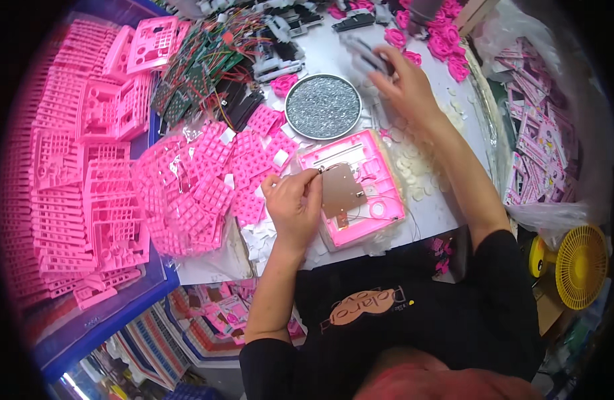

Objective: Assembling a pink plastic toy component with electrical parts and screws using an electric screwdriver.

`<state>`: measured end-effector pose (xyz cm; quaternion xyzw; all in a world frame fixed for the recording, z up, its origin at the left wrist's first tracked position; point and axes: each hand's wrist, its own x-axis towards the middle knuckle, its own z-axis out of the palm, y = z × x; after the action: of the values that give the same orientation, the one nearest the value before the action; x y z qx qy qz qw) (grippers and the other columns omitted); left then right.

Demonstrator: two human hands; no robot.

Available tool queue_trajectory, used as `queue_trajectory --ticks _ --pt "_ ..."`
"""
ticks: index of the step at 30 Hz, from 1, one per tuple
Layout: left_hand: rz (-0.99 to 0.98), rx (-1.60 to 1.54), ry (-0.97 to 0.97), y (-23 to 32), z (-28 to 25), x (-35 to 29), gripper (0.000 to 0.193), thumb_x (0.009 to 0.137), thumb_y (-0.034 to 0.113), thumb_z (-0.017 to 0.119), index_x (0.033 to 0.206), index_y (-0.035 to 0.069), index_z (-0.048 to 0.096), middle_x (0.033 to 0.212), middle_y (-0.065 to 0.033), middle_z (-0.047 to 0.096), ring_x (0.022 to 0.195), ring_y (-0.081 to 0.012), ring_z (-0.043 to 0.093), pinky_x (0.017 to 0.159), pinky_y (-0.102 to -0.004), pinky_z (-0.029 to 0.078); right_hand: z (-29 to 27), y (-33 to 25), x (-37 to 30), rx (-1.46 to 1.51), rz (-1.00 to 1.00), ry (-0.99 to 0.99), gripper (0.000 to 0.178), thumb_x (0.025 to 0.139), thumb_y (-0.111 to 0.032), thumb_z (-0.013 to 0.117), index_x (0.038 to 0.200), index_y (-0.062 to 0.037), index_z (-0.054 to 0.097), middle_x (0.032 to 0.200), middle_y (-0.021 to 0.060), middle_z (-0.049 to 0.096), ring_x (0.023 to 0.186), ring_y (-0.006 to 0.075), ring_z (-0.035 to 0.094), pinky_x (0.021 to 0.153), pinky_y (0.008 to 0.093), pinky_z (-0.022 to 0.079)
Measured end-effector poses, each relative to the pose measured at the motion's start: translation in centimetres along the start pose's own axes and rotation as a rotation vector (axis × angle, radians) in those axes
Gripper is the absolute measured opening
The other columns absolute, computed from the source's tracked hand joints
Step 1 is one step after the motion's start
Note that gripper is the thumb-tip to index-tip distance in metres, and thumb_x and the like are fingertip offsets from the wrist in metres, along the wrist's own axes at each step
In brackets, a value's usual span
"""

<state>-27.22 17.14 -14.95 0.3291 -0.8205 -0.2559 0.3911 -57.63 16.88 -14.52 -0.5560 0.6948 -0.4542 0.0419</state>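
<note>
A pink plastic housing (394, 215) lies open in front of me on a pale pad (398, 176). Inside it sits a flat brown board (340, 190) with thin wires beside it. My left hand (294, 205) is closed, thumb and finger pinching the board's upper left corner. Beyond the housing, my right hand (408, 88) grips a grey and black plastic part (369, 57), smeared by motion. Between the hands and just behind the housing stands a round dish (324, 107) full of small silvery screws.
Pink housings (114, 180) fill a blue crate (100, 333) at left. Bagged pink keypads (187, 193), wired green boards (210, 67) and pink rose-shaped pieces (447, 43) crowd the table. White discs (417, 167) lie at right, near a bag of printed pieces (537, 133) and a yellow fan (580, 267).
</note>
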Motion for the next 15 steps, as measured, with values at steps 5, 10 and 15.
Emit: queue_trajectory --ticks 5,10,15 --pt "-0.017 -0.071 0.045 -0.4 0.5 0.0 0.007 0.085 0.006 0.075 0.092 0.007 0.073 0.072 -0.0014 0.069 0.063 -0.0141 0.059 0.079 -0.0326 0.037 -6.1 -7.0 -5.4 0.608 0.591 -0.741 0.038 0.104 -0.035 0.055 0.124 -0.0030 0.059 0.076 0.0035 0.062 0.055 0.0078 0.061 0.048 0.0226 0.048" --pt "0.043 -0.055 -0.018 -0.1 0.4 0.8 0.009 0.085 0.007 0.075 0.093 0.007 0.073 0.074 -0.0023 0.069 0.063 -0.0143 0.058 0.079 -0.0325 0.038 -2.4 -8.5 -6.8 -0.036 0.120 -0.622 0.025 0.105 -0.029 0.050 0.108 -0.0064 0.062 0.061 0.0066 0.061 0.044 0.0213 0.057 0.043 0.0324 0.045" --pt "0.047 -0.062 -0.033 -0.8 0.0 0.4 0.006 0.085 0.008 0.075 0.089 0.010 0.070 0.072 -0.0013 0.066 0.061 -0.0154 0.057 0.075 -0.0344 0.035 -4.0 -9.8 -6.0 0.000 -0.405 -0.497 0.036 0.084 -0.017 0.075 0.116 -0.0073 0.059 0.102 0.0152 0.068 0.094 0.0345 0.067 0.076 0.0440 0.053"
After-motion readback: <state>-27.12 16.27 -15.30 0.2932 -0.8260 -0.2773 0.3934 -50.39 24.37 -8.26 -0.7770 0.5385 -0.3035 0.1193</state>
